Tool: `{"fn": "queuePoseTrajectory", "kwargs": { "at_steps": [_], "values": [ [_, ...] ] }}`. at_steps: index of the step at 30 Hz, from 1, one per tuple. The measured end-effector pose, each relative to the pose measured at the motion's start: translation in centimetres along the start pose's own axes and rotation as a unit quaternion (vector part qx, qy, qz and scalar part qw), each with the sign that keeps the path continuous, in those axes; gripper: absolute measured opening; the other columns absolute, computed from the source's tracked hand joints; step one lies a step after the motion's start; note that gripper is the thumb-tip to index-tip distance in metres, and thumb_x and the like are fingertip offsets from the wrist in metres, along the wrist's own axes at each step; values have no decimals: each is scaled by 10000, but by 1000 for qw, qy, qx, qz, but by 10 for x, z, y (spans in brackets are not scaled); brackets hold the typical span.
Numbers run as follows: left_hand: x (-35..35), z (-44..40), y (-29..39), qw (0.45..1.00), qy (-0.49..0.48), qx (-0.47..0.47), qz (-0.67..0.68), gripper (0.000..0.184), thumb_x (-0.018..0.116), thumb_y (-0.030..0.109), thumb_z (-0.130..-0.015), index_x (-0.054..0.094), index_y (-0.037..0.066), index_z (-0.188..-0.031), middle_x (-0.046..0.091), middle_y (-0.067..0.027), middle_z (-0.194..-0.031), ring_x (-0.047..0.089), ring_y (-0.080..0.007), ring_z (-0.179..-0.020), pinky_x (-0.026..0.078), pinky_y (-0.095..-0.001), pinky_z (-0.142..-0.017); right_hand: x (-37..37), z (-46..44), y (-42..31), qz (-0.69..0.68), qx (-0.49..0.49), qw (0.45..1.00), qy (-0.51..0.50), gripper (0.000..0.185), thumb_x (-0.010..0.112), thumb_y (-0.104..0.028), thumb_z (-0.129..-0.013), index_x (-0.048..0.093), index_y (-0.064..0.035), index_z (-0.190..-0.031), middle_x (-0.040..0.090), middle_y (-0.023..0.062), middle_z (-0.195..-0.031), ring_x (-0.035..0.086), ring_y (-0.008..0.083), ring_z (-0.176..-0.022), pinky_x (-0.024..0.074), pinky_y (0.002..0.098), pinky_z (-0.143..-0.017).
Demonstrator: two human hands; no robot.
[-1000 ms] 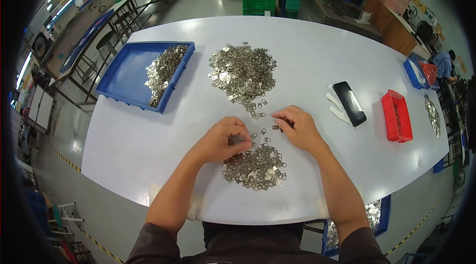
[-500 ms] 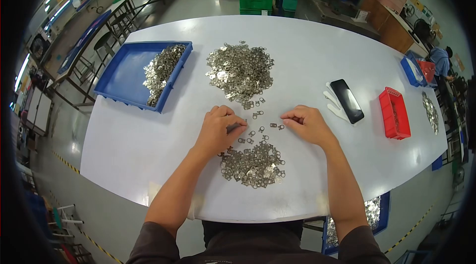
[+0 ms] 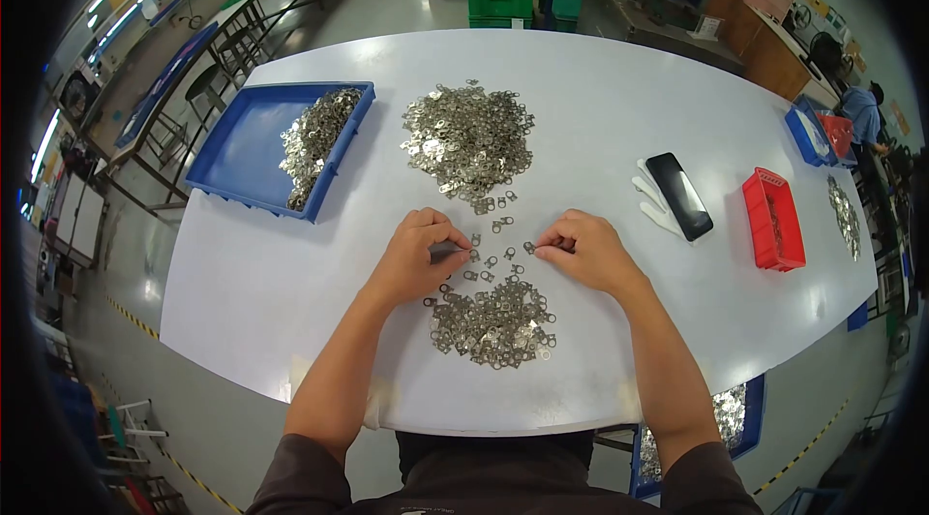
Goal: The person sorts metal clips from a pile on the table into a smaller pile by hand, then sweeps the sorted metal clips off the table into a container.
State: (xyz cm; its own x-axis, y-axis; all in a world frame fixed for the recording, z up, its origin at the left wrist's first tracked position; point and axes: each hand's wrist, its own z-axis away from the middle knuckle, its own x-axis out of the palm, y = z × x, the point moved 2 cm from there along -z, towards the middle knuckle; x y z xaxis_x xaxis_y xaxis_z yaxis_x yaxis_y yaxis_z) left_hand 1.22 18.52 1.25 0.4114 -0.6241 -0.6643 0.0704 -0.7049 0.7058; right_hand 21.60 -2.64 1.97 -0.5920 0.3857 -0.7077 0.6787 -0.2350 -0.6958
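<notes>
Between two heaps of small metal ring-ended tabs, my left hand (image 3: 418,256) is closed in a pinch, its thumb and forefinger on a small metal tab (image 3: 474,255). Opposite it, my right hand (image 3: 588,250) pinches another small metal tab (image 3: 529,248) at the table surface. Several loose tabs (image 3: 510,253) lie between the hands. Beyond them is the larger heap of tabs (image 3: 469,139); a smaller heap (image 3: 494,323) lies nearer my body. How firmly the fingers hold their pieces is hard to see.
A blue tray (image 3: 242,133), partly filled with tabs, stands at the left. To the right are a white glove (image 3: 656,208), a phone (image 3: 679,196), a red bin (image 3: 774,220) and another tab pile (image 3: 844,215). Another person (image 3: 859,113) is at the far right.
My right hand has shifted left and reached over the tabs that lay beside its fingertips. My left hand has drawn slightly left and down, with tabs now at its fingertips.
</notes>
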Motion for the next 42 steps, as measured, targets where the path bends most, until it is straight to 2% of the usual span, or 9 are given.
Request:
{"fn": "queuePoseTrajectory", "kwargs": {
  "at_steps": [5,17,20,23,26,35,38,41,42],
  "values": [
    [-1,0,9,995,-17,54,-78,136,871,141,-868,822,151,-994,651,-49,-1051,602,-273,-1039,483,-416,-929,-2,1,-3,-7,17,1000,-4,119,865,-154,-885,813,-78,-960,712,42,-918,699,164,-810,572,316,-737],
    [-3,4,10,997,-57,31,-37,141,851,65,-871,768,97,-979,666,-38,-1048,628,-250,-1025,554,-403,-859,0,1,-3,-5,10,1000,8,114,858,-162,-892,822,-91,-974,714,38,-902,675,157,-780,557,324,-717],
    [-12,6,9,997,-67,31,38,108,831,55,-905,774,77,-995,685,-19,-1049,663,-189,-990,563,-353,-846,0,3,-2,-4,8,1000,3,112,848,-160,-903,823,-87,-984,719,41,-907,670,157,-774,553,324,-713],
    [-20,3,-1,983,-45,-131,117,97,820,61,-936,784,54,-1026,697,-5,-1031,677,-122,-960,559,-292,-831,-5,0,1,-5,4,1000,-5,117,834,-153,-920,825,-78,-1009,729,48,-925,671,154,-780,550,318,-715],
    [-18,2,-14,985,4,-139,102,101,810,68,-955,789,47,-1051,692,9,-973,666,-84,-901,546,-256,-813,-10,0,8,-23,14,1000,-14,129,822,-148,-935,827,-69,-1037,736,54,-941,671,151,-785,545,313,-715],
    [7,0,-2,994,92,-42,-36,127,881,182,-851,841,96,-936,737,-47,-894,656,-245,-850,518,-395,-802,-12,2,8,-19,16,1000,-9,131,812,-135,-941,828,-67,-1052,726,53,-925,662,142,-772,536,313,-703],
    [22,-9,5,987,121,-56,-86,128,897,225,-832,843,136,-905,743,-26,-909,645,-245,-893,457,-401,-861,-6,2,6,-10,33,999,-12,124,819,-153,-930,831,-80,-1029,727,52,-916,674,163,-781,547,329,-721],
    [21,-8,10,983,121,-39,-132,173,914,215,-815,833,89,-903,744,-46,-882,654,-256,-882,516,-384,-756,-6,2,-6,-4,36,999,-10,118,825,-168,-917,833,-91,-1007,728,52,-906,682,180,-784,560,341,-738],
    [19,-7,11,985,112,-49,-119,147,902,202,-821,828,99,-895,741,-40,-885,648,-258,-897,492,-392,-800,-4,3,-5,-4,25,1000,-9,121,835,-167,-917,835,-93,-1013,720,47,-899,665,165,-759,553,330,-717]
  ]
}}
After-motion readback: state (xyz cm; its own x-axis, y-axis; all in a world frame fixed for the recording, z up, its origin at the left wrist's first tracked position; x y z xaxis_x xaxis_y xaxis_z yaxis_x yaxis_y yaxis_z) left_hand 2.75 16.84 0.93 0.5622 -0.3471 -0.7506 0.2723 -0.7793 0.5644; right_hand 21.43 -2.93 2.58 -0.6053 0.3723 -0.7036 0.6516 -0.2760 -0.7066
